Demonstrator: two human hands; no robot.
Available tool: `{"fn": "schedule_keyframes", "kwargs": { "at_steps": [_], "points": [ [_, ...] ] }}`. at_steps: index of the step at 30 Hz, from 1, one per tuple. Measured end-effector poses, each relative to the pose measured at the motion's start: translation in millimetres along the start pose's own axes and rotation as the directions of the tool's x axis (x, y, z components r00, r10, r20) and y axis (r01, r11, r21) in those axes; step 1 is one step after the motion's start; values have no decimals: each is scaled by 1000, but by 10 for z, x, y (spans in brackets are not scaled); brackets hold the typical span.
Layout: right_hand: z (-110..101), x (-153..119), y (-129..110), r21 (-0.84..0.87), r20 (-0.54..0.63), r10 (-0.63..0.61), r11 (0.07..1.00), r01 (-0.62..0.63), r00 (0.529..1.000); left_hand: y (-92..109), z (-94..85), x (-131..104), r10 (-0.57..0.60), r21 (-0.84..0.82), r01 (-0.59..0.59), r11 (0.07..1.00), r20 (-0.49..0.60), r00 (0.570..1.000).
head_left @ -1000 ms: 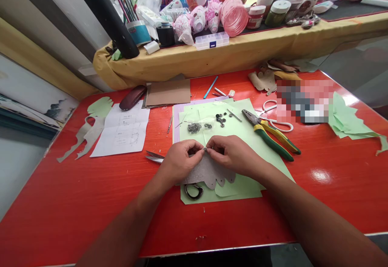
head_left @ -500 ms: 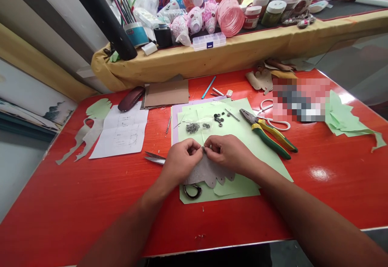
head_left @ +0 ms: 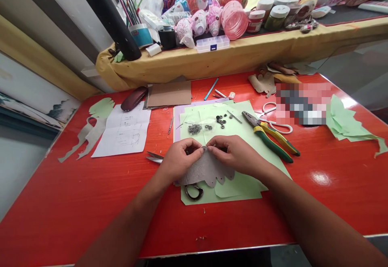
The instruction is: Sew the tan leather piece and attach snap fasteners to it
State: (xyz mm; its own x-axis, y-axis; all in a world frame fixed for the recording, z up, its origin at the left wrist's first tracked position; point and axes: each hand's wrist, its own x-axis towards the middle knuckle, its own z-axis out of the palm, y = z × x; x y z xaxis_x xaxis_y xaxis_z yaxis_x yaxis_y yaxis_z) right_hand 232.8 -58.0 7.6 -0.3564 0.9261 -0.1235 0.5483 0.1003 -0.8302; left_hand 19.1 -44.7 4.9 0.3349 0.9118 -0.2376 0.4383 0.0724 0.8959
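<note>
A grey leather-like piece [head_left: 209, 172] with a scalloped lower edge and small holes is held at its top by both hands. My left hand [head_left: 179, 158] pinches the top edge from the left, its thumb and fingers closed. Opposite it, my right hand [head_left: 232, 149] grips the same edge, fingertips close to the left thumb. A small dark spot, a hole or fitting, shows between the fingertips. Under the left hand and the piece lies a pair of scissors [head_left: 194, 192], its middle hidden. Beyond the hands are several dark snap parts [head_left: 220, 120] and a clear bag of small metal parts [head_left: 195, 129].
Green paper sheets [head_left: 254, 184] lie beneath the work on the red table [head_left: 115, 202]. Pliers [head_left: 274, 137] and white-handled scissors [head_left: 280, 127] are at right. A drawn-on white sheet [head_left: 121, 131] and a dark red case [head_left: 134, 98] are at left. A crowded ledge [head_left: 182, 70] runs behind.
The fingertips have shifted slightly on the top edge of the grey piece, leaving more of it visible between them. The whole view has moved a little.
</note>
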Motion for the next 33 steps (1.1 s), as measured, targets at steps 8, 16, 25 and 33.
{"fn": "schedule_keyframes", "kwargs": {
  "at_steps": [8, 16, 25, 33],
  "points": [
    [-11, 3, 7, -94, 0, 4, 996, -4, 1000, 32, 17, -21, -5, 74, 7, 997, -23, 1000],
    [-12, -3, 8, -38, -7, -12, 999, 11, 1000, 11, 9, -5, 5, 41, -5, 999, 4, 1000],
    [28, 12, 16, -26, -10, -16, 1000, 16, 1000, -11, 31, -4, -1, -21, 1, 1000, 22, 1000],
    [79, 13, 23, 54, -39, -14, 998, 16, 999, 17, 53, -24, -30, -91, 30, 995, -1, 1000]
  ]
}}
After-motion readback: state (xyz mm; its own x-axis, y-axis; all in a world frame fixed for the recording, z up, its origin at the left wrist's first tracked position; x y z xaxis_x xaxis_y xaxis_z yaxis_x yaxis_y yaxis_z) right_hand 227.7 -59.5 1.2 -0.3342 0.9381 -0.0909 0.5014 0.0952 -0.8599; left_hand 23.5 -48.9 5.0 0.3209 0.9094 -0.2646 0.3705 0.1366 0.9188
